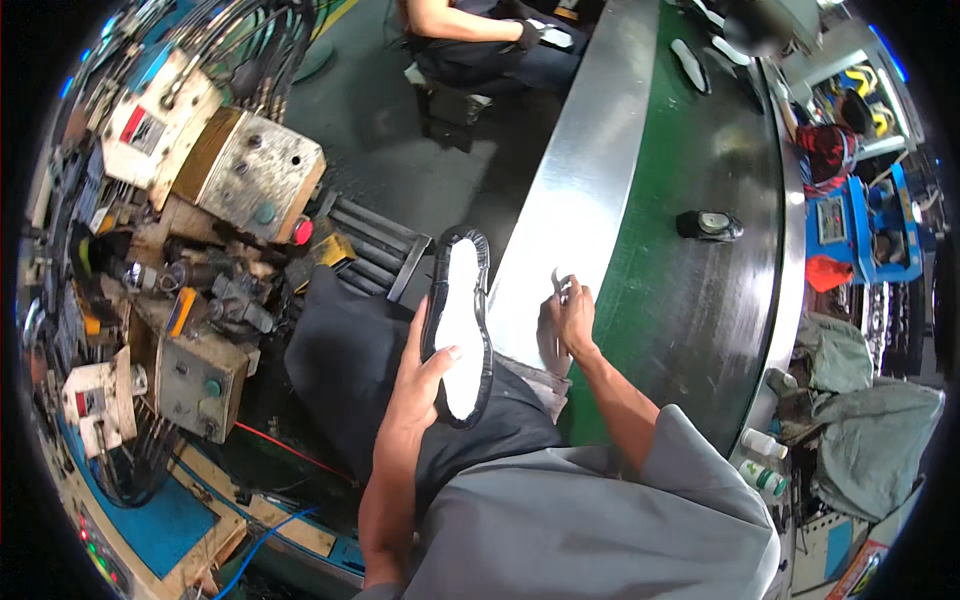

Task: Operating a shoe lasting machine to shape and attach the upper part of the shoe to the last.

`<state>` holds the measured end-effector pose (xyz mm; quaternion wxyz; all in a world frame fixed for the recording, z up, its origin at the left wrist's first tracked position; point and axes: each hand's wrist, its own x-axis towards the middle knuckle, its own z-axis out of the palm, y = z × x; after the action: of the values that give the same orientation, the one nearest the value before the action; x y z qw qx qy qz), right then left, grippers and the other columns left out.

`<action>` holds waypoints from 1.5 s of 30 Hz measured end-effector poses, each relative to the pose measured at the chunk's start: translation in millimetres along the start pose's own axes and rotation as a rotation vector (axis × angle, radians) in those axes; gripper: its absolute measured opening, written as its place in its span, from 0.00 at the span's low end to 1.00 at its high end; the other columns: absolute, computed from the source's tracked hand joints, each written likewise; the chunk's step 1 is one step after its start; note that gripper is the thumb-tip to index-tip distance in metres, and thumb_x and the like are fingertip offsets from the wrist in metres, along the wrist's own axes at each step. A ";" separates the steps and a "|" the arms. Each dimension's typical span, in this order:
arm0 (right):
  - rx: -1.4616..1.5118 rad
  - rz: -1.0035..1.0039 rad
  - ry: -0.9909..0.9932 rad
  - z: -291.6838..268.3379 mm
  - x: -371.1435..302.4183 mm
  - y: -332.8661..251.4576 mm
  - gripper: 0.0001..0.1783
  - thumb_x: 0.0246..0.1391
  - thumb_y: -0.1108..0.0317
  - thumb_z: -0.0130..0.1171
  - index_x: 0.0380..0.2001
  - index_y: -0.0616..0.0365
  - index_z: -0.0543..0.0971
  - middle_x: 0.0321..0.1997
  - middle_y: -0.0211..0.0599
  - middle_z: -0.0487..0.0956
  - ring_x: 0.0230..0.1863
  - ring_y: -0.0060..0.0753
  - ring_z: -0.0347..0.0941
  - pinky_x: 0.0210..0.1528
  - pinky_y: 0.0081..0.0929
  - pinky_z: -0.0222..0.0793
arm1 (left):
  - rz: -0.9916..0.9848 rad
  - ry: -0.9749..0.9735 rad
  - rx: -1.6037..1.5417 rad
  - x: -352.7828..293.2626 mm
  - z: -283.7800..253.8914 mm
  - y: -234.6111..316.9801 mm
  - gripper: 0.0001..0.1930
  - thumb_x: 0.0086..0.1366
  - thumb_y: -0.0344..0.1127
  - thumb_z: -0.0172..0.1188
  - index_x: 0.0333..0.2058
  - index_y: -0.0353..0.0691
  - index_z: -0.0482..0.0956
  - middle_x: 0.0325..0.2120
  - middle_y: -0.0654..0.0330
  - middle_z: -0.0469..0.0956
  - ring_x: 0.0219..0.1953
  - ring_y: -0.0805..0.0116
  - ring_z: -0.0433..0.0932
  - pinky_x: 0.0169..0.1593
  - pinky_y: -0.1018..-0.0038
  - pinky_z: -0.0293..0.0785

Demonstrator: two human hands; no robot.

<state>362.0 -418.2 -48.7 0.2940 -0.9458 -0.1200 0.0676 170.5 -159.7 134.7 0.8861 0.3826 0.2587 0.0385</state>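
Along the far left, a worn machine [250,165] with pale control boxes, cables and a red button [303,231] stands beside a dark roller rack [370,240]. Next comes the left hand [412,388], gripping a black shoe [461,330] above the person's lap, thumb pressed on its white bottom and fingers wrapped around the left edge. That white bottom faces up toward the head; the long axis runs nearly straight away from the person, one end toward the body, the gathered black end pointing away. I cannot tell toe from heel. Past the co-worker's dark glove [529,35] at the top, a shiny metal ledge [590,150] slants away. Over its near part, the right hand [577,322] pinches a small curved metal tool [563,288] between thumb and fingers, well apart from the shoe. Farther right, a dark shoe [710,226] lies crosswise on the conveyor belt [690,310]. Beyond the belt sit a blue bin [858,232], two bottles [763,443] and grey-green cloth [880,440].
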 end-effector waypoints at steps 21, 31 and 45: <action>0.208 0.030 -0.554 -89.8 68.8 -68.9 0.33 0.83 0.53 0.39 0.31 0.67 0.82 0.18 0.53 0.80 0.24 0.50 0.84 0.34 0.46 0.80 | -0.317 -0.083 0.116 77.5 11.6 -77.4 0.44 0.70 0.24 0.63 0.81 0.43 0.55 0.69 0.56 0.71 0.66 0.64 0.73 0.69 0.65 0.71; 0.144 -0.090 -0.535 -89.9 60.0 -66.0 0.26 0.82 0.58 0.42 0.34 0.65 0.80 0.19 0.50 0.78 0.25 0.47 0.82 0.31 0.46 0.76 | -0.348 -0.076 0.091 77.9 14.7 -75.6 0.45 0.71 0.25 0.64 0.82 0.42 0.53 0.69 0.56 0.71 0.65 0.63 0.74 0.70 0.64 0.70; 0.449 0.038 -0.248 -124.5 71.2 -126.7 0.33 0.83 0.51 0.35 0.32 0.64 0.80 0.17 0.42 0.80 0.19 0.41 0.79 0.29 0.41 0.76 | -0.345 -0.040 0.136 74.0 27.4 -59.8 0.46 0.71 0.26 0.65 0.82 0.39 0.51 0.70 0.52 0.70 0.66 0.62 0.74 0.71 0.65 0.70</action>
<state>431.4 -365.2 121.6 0.4782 -0.8434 -0.1196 0.2137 240.0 -200.1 77.0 0.8567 0.3921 0.3048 -0.1392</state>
